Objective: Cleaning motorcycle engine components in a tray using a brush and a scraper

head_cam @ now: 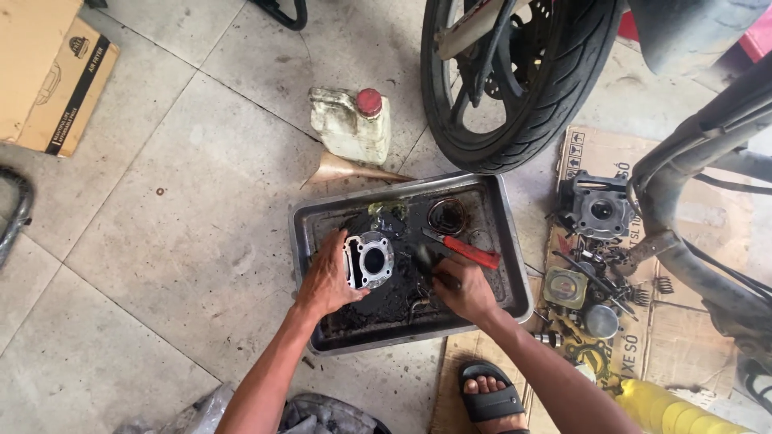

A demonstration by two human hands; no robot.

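In the greasy metal tray (507, 265) on the floor — engine cylinder (370, 259), left of centre, gripped by left hand (326, 277); right hand (462, 289), fingers closed on a dark blurred tool (430, 261). Red-handled tool (466, 250) just beyond; motorcycle wheel (515, 80) far side.

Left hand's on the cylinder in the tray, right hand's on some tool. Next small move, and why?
Probably bring the right hand and its blurred dark tool onto the silver metal engine cylinder. The left hand steadies it upright in the grimy steel tray, with the bore facing up.
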